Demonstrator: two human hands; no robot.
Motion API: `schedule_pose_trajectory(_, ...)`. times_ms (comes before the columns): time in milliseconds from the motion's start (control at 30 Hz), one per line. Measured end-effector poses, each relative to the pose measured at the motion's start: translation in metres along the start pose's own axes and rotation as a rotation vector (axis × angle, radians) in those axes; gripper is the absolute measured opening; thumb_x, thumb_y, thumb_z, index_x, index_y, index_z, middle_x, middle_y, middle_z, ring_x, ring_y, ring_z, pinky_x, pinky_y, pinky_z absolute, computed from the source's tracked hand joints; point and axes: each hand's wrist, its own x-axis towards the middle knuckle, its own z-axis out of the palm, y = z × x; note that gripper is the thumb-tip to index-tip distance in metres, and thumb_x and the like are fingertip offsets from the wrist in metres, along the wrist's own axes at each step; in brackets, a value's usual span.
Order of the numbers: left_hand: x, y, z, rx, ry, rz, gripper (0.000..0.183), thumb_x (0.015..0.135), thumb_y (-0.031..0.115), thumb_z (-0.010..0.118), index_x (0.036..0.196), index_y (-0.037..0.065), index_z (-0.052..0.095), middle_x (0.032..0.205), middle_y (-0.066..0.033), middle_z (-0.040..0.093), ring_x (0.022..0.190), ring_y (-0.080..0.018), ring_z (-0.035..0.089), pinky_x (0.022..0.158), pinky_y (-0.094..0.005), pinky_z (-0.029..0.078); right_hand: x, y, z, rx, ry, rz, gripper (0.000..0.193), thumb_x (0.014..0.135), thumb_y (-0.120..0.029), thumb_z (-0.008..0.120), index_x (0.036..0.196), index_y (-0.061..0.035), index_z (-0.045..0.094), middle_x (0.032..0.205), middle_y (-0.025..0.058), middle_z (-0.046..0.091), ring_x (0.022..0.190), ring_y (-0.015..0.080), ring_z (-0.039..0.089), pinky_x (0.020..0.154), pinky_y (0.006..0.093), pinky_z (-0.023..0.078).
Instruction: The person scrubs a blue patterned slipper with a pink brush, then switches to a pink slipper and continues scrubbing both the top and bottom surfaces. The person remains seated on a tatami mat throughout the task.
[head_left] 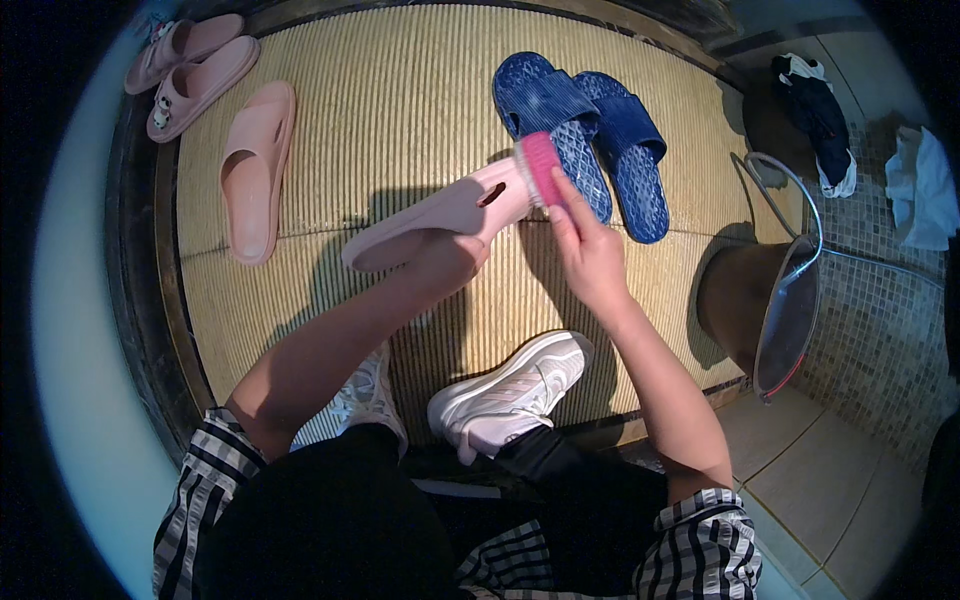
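My left hand [462,258] is closed around the side of a pale pink slide slipper [400,225], held above the ribbed yellowish floor with its heel end toward the left. In my right hand [592,250] is a bright pink scrub brush [541,168], gripped between thumb and fingers. Its pale bristles press on the toe end of the slipper, beside a dark slot in the strap. Some blur shows at the bristles. The matching pink slipper [252,185] lies on the floor to the left. Just beyond the brush sits a pair of blue slippers [630,150].
Two pink slippers with small ornaments [200,85] lie at the far left edge. On the right stands a dark bucket [745,300] with a pale hose [815,215] over its rim. Dark clothing [815,125] and a white cloth [920,190] are beyond it. My shoes [515,390] are near.
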Motion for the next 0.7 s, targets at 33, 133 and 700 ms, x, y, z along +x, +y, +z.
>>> schedule_pose_trajectory(33, -0.005, 0.0, 0.013, -0.388, 0.054, -0.061, 0.047, 0.103, 0.021, 0.048, 0.144, 0.0, 0.04, 0.141, -0.0119, 0.051, 0.13, -0.0212, 0.049, 0.113, -0.0323, 0.038, 0.002, 0.008, 0.001, 0.043, 0.036, 0.045, 0.042, 0.098, -0.029, 0.057, 0.14, -0.0231, 0.053, 0.078, 0.02, 0.067, 0.063, 0.036, 0.065, 0.058, 0.0401, 0.051)
schedule_pose_trajectory(133, -0.016, 0.009, 0.034, -1.454, 0.237, -0.163, 0.048, 0.102, 0.021, 0.049, 0.144, 0.0, 0.04, 0.139, -0.0125, 0.052, 0.13, -0.0225, 0.05, 0.114, -0.0342, 0.037, 0.001, 0.023, 0.0, 0.157, 0.071, 0.124, 0.041, 0.1, -0.025, 0.054, 0.14, -0.0151, 0.052, 0.098, 0.0253, 0.067, 0.087, 0.0304, 0.071, 0.073, 0.0357, 0.053)
schedule_pose_trajectory(700, -0.018, 0.003, -0.016, -2.247, 0.07, -0.112, 0.048, 0.101, 0.025, 0.049, 0.142, 0.0, 0.045, 0.134, -0.0063, 0.057, 0.115, -0.0132, 0.055, 0.1, -0.0276, 0.044, -0.002, 0.021, 0.004, 0.363, -0.006, 0.267, 0.043, 0.103, -0.022, 0.05, 0.141, -0.0023, 0.048, 0.132, 0.0209, 0.059, 0.124, 0.0227, 0.057, 0.103, 0.0306, 0.042)
